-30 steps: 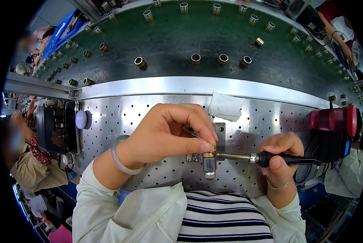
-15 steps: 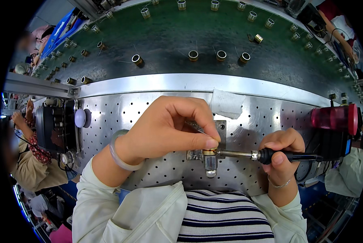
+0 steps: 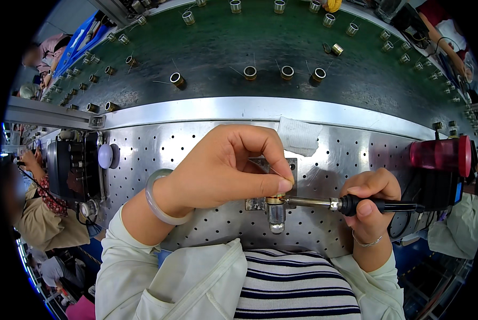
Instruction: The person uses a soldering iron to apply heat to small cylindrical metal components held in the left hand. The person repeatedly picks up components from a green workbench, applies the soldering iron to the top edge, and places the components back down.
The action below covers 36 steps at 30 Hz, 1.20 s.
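My left hand [image 3: 220, 173] pinches a thin wire [image 3: 274, 170] between thumb and index finger, just above a small copper-coloured coil [image 3: 275, 200]. The coil sits on a shiny, round-ended metal post [image 3: 277, 217], which stands out from a flat metal block [image 3: 289, 168] partly hidden behind my fingers. In my right hand [image 3: 375, 194] is a soldering iron [image 3: 316, 202], its black handle gripped between thumb and fingers. The iron lies almost level, and its tip meets the right side of the coil.
A perforated metal worktop [image 3: 207, 229] lies under my hands, with a folded white cloth [image 3: 298, 136] on it. Beyond runs a green conveyor belt [image 3: 212, 48] bearing several small coils. A black device [image 3: 74, 165] stands left, a red container [image 3: 439, 154] right. Other people work at both sides.
My left fingertips have risen slightly away from the coil, shifting a little right. The coils on the belt have drifted left, and something yellow appears at the far edge. My right hand stays put.
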Tool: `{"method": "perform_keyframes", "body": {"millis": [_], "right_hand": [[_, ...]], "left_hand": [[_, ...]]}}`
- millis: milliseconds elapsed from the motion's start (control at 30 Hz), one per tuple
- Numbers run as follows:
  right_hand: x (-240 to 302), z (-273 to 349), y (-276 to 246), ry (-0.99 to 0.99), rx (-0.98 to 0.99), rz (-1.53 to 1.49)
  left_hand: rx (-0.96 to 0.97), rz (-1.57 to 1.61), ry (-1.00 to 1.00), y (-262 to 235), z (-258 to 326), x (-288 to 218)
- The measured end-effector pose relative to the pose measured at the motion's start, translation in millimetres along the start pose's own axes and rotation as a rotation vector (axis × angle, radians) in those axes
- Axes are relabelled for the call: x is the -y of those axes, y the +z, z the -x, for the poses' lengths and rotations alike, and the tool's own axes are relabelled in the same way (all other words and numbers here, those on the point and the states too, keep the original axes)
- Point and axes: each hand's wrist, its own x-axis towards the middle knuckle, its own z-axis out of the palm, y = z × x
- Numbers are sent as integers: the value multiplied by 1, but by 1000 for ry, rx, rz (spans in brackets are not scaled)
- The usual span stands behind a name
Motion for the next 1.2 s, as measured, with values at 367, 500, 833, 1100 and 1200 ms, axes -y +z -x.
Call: {"method": "perform_keyframes", "body": {"millis": [367,500,833,1100,1200], "right_hand": [[1,1,-2,17,-57,19],[1,0,-3,12,-50,18],[2,0,-6,14,-60,22],[0,-2,-6,-3,-43,-27],[-1,-2,-5,-6,-39,-22]], "left_hand": [[73,40,-29,-8,-4,4],[86,60,-22,-9,-6,6],[124,12,-54,-12,-8,5],[176,115,-125,-23,1,12],[159,21,-117,-23,1,10]]}}
